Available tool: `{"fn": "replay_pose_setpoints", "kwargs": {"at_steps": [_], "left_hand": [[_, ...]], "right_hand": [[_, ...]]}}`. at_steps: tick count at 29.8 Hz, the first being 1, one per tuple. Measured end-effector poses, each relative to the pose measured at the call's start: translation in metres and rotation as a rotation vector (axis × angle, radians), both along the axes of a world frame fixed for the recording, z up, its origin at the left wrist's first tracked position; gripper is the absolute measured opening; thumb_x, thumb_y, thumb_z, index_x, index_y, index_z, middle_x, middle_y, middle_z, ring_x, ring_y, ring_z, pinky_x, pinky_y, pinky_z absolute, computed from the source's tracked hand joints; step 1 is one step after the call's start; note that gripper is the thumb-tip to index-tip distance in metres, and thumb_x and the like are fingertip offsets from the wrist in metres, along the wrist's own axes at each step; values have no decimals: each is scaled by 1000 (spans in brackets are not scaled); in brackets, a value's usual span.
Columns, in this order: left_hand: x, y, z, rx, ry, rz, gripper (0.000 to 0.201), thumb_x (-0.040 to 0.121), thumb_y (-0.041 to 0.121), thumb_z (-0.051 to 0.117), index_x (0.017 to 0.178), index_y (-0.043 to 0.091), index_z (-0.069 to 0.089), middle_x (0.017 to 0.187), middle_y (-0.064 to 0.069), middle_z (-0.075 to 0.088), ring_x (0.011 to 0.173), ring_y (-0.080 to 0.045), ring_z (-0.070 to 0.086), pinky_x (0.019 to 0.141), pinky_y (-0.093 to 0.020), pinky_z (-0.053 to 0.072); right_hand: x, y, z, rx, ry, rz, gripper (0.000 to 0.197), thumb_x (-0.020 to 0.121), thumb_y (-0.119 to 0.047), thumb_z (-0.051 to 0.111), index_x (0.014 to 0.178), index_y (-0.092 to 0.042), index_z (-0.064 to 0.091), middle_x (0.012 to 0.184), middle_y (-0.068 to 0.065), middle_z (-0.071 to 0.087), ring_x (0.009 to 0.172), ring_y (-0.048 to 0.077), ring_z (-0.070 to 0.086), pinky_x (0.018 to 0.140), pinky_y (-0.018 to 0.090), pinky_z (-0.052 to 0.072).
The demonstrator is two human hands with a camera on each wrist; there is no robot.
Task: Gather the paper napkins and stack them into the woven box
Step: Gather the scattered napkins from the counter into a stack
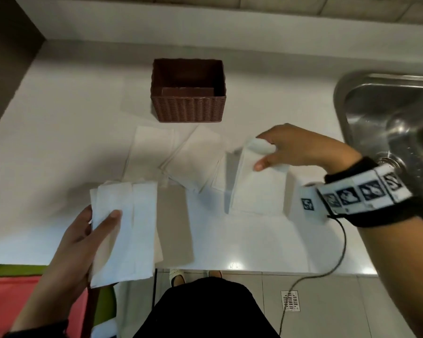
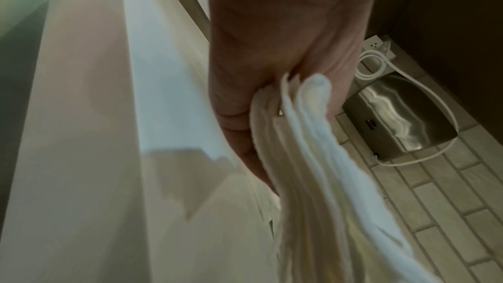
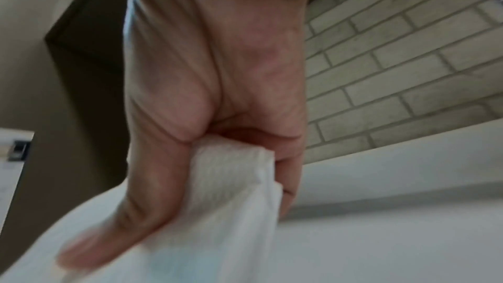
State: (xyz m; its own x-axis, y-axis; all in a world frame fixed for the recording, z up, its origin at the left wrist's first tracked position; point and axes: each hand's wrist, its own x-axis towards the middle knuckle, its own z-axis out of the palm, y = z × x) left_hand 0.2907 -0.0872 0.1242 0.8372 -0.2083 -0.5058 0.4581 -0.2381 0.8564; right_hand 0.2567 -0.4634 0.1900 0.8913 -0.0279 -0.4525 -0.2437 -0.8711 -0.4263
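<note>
A brown woven box [image 1: 188,91] stands empty at the back of the white counter [image 1: 59,147]. My left hand [image 1: 83,240] holds a stack of white paper napkins [image 1: 126,230] near the counter's front edge, thumb on top; in the left wrist view the stack [image 2: 313,158] is pinched edge-on by that hand [image 2: 272,61]. My right hand [image 1: 286,147] pinches one napkin [image 1: 257,184] lifted above the counter, right of centre; the right wrist view shows the napkin [image 3: 226,201] between thumb and fingers [image 3: 163,180]. Loose napkins [image 1: 193,157] lie flat in front of the box.
A steel sink [image 1: 388,113] is set into the counter at the right. A low wall ledge [image 1: 205,25] runs behind the box. A cable [image 1: 337,252] hangs from my right wrist band over the counter's front edge. Red and green cloth [image 1: 22,296] lies at lower left.
</note>
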Motion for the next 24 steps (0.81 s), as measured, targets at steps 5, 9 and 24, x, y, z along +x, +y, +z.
{"fn": "replay_pose_setpoints", "kwargs": {"at_steps": [5,9,24], "left_hand": [[-2,8,4,44,-6,61,16,90,35,62,105,36,66,90,7,78,91,-25,70,75,-40,55],[-7,16,3,59,11,111,13,96,23,58,101,31,67,99,-3,73,92,-28,68,72,-37,53],[-6,12,2,34,16,89,21,94,30,60,114,26,65,105,-8,74,95,-31,70,72,-40,55]], "right_hand": [[33,18,-13,-160,173,217,30,77,-19,77,70,-34,52,70,-18,44,64,1,42,54,20,28],[35,36,-6,-239,206,298,30,84,-10,64,63,-27,53,68,-7,62,68,17,60,59,26,38],[20,30,-61,0,98,92,56,76,-7,73,117,-37,48,99,-4,70,82,15,58,64,22,39]]}}
